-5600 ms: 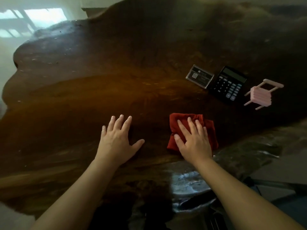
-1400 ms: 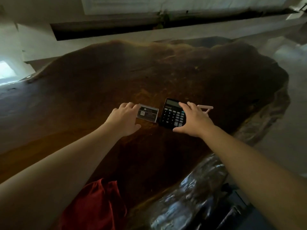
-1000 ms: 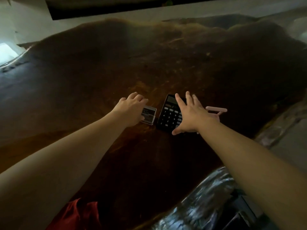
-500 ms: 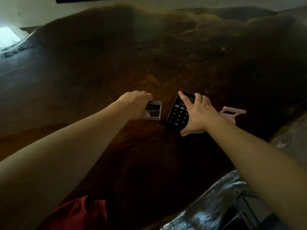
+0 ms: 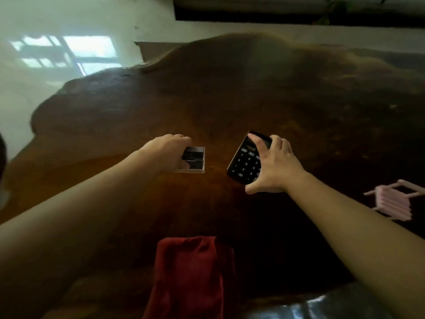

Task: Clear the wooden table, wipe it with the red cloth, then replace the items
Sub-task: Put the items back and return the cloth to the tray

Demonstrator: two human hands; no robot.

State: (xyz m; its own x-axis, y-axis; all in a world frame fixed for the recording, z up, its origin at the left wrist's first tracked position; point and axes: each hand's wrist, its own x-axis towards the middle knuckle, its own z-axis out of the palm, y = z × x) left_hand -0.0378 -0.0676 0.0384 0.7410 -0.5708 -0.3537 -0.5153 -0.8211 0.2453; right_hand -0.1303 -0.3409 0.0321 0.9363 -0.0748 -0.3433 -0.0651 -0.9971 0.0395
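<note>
My left hand [image 5: 169, 151] grips a small clear card box [image 5: 195, 160] and holds it just above the dark wooden table [image 5: 230, 93]. My right hand [image 5: 273, 166] is closed around a black calculator [image 5: 245, 162], lifted and tilted with its keys facing me. The red cloth [image 5: 190, 275] lies crumpled on the table's near edge, between my forearms. A small pink toy chair [image 5: 391, 201] lies on its side on the table at the far right, clear of both hands.
The table has a wavy live edge [image 5: 46, 107] that drops off at the left to a pale floor. A glossy surface [image 5: 322, 307] shows below the near right edge. A white wall with a dark opening [image 5: 276, 8] is behind the table.
Both hands have lifted their items off the table and carried them leftward, away from the pink chair. The view has tilted so the red cloth shows more fully.
</note>
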